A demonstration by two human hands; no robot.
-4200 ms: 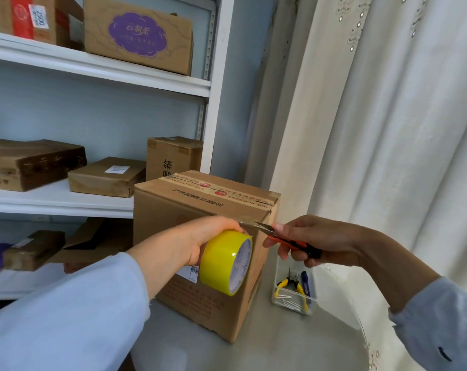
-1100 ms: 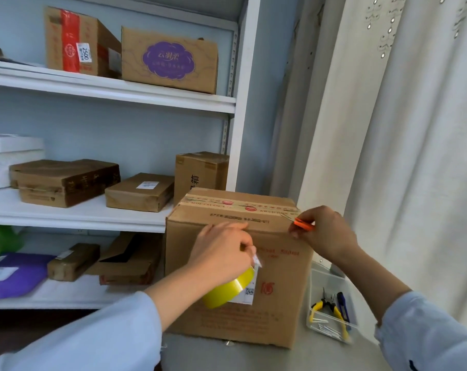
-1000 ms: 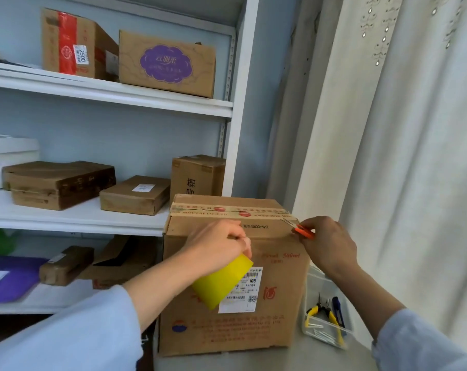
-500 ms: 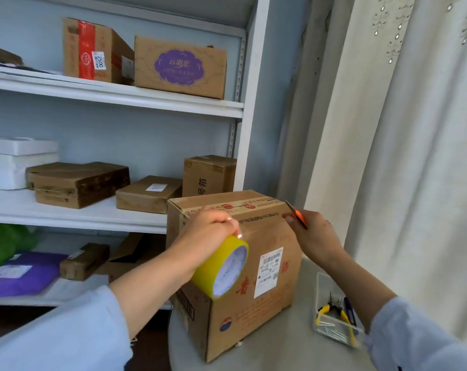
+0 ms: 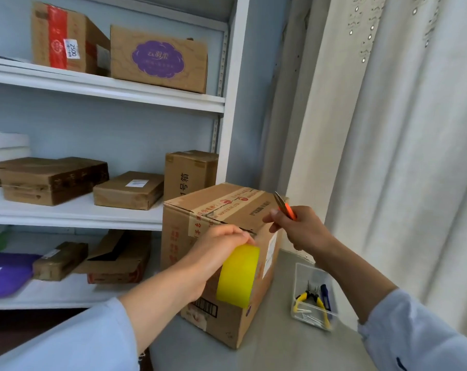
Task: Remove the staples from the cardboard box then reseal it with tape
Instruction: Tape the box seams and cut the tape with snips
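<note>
In the head view the left hand [image 5: 216, 253] grips a yellow tape roll [image 5: 237, 277] pressed against the near side of the cardboard box [image 5: 221, 210], which stands on the grey tabletop [image 5: 267, 349]. The right hand [image 5: 299, 231], at the box's right top edge, pinches small orange-handled scissors [image 5: 284, 208], blades pointing up; below that hand sits a clear tray [image 5: 311, 298] with yellow pliers [image 5: 311, 299]

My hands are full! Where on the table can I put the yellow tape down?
Bare tabletop shows between the cardboard box and the clear tray of tools, and in front of the box toward you. The tray's own spot by the curtain is crowded. The tape roll sits in your left hand.
</note>
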